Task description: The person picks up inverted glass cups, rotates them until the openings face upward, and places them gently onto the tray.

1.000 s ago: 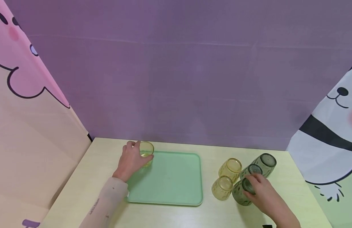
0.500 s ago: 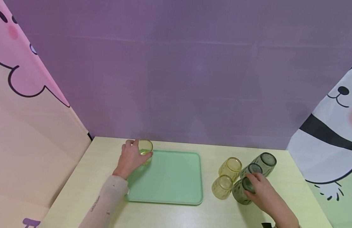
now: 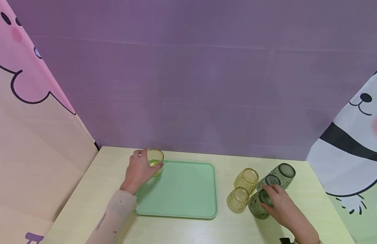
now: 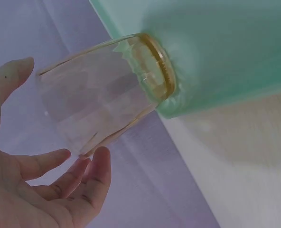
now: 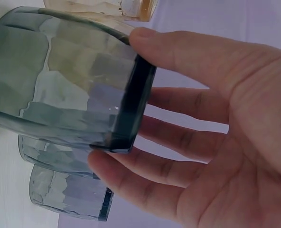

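A yellow-tinted drinking glass (image 3: 155, 159) stands mouth up on the far left corner of a green tray (image 3: 179, 193). Around its rim is my left hand (image 3: 138, 172); in the left wrist view the fingertips (image 4: 100, 159) are at the rim, while the thumb shows a small gap from it. On the right, my right hand (image 3: 280, 205) grips an upside-down grey-green glass (image 3: 258, 206) near its base, thumb (image 5: 145, 40) on one side and fingers on the other. That glass is in front of two more upside-down grey-green glasses (image 3: 286, 173).
Two upside-down yellow glasses (image 3: 245, 181) stand just left of the grey-green ones. The pale wooden table (image 3: 176, 230) meets a purple curtain (image 3: 188, 84) at its back edge. Printed cloths hang at the left and right.
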Motion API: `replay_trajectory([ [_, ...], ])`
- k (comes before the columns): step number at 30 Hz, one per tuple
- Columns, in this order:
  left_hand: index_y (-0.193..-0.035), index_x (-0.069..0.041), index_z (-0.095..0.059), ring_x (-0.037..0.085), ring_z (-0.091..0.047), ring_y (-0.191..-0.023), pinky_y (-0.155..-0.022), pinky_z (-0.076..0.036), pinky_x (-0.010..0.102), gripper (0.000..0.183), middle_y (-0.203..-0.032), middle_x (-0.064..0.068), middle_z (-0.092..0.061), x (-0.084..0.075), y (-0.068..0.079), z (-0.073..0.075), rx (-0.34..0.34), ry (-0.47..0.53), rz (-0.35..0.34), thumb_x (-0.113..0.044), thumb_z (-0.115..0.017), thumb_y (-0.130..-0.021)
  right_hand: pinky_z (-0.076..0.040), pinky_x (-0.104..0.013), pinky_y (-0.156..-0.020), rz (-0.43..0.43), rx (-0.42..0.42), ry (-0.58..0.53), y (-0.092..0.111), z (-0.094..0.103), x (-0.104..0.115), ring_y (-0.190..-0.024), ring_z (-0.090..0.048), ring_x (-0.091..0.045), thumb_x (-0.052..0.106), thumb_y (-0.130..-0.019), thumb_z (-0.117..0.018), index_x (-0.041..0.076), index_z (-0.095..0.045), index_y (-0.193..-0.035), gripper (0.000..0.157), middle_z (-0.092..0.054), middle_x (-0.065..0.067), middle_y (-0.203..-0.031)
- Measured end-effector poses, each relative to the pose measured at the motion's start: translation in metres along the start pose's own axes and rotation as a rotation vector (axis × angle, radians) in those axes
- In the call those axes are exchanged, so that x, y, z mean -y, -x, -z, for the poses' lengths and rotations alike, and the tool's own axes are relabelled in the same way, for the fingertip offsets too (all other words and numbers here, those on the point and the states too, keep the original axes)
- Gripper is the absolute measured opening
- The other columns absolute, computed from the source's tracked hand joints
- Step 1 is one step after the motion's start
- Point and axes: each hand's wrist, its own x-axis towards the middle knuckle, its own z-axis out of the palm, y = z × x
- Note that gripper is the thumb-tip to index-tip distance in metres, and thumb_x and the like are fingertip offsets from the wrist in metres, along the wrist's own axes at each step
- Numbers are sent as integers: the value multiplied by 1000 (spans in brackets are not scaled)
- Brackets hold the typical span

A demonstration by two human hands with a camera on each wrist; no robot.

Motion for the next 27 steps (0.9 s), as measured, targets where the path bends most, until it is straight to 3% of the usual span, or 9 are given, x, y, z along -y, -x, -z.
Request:
replay_trajectory([
  [5, -145, 1, -45, 47, -40, -126, -82, -50, 60, 85, -140, 27, -41, -7, 9, 7, -49, 23, -13, -51, -74, -84, -54, -49, -75, 31, -17, 23, 2, 0, -1, -92, -61, -36, 8, -68, -91, -10, -62, -114, 57, -58, -20, -102],
  [11, -142, -2, -51, 43, -44, -124, -87, -48, 59, 77, -138, 22, -46, -19, 22, 15, -93, 82, -76, -49, -74, -86, -54, -47, -74, 75, -33, 56, 3, 3, 0, -90, -61, -33, 10, -65, -93, -11, -63, -110, 58, -57, -17, -101],
  [21, -144, -5, -49, 39, -50, -125, -98, -44, 57, 79, -141, 16, -47, -36, 44, 20, -74, 186, -122, -51, -75, -85, -54, -41, -71, 138, -65, 60, 7, 17, 12, -86, -61, -26, 10, -61, -93, -8, -64, -109, 59, -56, -10, -100],
  [27, -144, -9, -51, 36, -52, -124, -97, -45, 55, 79, -140, 10, -48, -43, 54, 19, -47, 218, -136, -54, -76, -84, -55, -41, -77, 51, 59, 20, 11, 33, 25, -96, -61, -26, 15, -68, -91, -5, -64, -114, 57, -57, -8, -108],
])
